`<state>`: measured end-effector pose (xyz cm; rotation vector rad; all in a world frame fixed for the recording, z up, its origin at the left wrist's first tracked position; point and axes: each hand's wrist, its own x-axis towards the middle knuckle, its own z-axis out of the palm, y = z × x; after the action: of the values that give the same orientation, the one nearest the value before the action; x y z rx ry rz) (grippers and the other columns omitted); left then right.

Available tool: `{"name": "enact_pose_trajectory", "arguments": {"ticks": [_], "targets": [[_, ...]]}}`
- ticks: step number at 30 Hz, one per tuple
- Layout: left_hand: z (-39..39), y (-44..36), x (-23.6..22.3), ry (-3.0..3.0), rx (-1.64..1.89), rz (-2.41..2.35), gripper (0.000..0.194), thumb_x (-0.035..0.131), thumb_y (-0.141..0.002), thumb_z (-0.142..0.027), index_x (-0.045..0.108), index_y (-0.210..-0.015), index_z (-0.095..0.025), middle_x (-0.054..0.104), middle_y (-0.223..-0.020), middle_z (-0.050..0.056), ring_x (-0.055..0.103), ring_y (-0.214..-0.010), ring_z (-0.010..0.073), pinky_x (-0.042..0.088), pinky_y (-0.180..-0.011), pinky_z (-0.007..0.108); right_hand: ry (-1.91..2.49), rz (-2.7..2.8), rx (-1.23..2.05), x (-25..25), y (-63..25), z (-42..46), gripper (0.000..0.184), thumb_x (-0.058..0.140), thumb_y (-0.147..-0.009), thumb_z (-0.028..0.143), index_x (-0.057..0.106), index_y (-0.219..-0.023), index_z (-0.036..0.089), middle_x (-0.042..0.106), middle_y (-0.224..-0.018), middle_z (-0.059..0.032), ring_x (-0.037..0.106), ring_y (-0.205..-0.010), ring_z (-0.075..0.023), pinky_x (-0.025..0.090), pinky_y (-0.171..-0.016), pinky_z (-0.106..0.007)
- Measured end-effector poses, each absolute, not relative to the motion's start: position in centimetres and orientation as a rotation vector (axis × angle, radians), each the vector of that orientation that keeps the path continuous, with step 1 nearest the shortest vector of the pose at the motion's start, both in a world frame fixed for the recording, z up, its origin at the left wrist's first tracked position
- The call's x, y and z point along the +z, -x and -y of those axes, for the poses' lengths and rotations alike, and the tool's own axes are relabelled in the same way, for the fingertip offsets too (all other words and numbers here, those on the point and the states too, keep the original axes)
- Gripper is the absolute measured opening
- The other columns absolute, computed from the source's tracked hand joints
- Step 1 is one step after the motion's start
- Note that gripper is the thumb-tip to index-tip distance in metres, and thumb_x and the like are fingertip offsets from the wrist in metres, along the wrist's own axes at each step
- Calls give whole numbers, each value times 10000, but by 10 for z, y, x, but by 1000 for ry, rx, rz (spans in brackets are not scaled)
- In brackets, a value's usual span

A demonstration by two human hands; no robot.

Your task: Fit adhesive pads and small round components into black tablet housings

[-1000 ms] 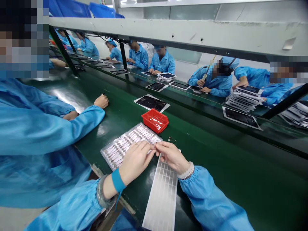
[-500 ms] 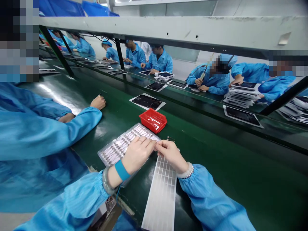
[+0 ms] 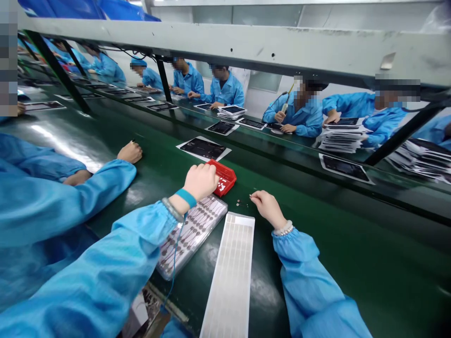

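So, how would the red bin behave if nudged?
Probably light for its size: the red bin looks like plastic, with small white pieces inside. More apt to slide than tip, since it's low and wide on a shiny green tabletop. The pieces might shift.

Glossy red plastic tray [image 3: 228,174] at centre; smooth, glossy green worktop [image 3: 334,244]; matt blue cloth sleeve [image 3: 310,277], wrinkled, at lower right.

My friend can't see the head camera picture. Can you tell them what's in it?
At a green table, a person's left hand is at a red bin of white bits and the right hand pinches something tiny. Nearby lie a clear tray of small parts and a long pale sheet. People in blue are across the table.
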<state>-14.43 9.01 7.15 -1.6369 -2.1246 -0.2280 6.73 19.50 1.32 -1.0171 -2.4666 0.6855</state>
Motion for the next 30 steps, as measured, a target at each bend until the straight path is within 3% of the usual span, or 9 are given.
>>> {"name": "enact_pose_trajectory", "arguments": {"ticks": [7,21,30], "targets": [[-110,163,48,1687,-50,2190,202,556,-907,-326,599,-889,-129,621,-882,40,593,-855,182,470,-800,378,972,2707,712,-4,-67,-202,136,567,-830,158,682,-868,220,725,-873,-18,658,-820,-172,441,-728,-252],[-119,167,44,1798,-100,2178,230,555,-917,-319,586,-1047,-132,619,-1012,58,609,-910,188,510,-816,395,874,2869,637,-7,-59,-199,195,535,-808,162,711,-806,245,740,-880,7,665,-814,-166,431,-679,-230],[-108,176,51,1910,-142,2166,143,551,-916,-246,620,-984,-141,641,-959,50,590,-1000,208,474,-878,416,840,2893,652,-1,-58,-197,205,518,-824,139,708,-831,218,736,-928,-28,667,-872,-189,448,-735,-257]]}}
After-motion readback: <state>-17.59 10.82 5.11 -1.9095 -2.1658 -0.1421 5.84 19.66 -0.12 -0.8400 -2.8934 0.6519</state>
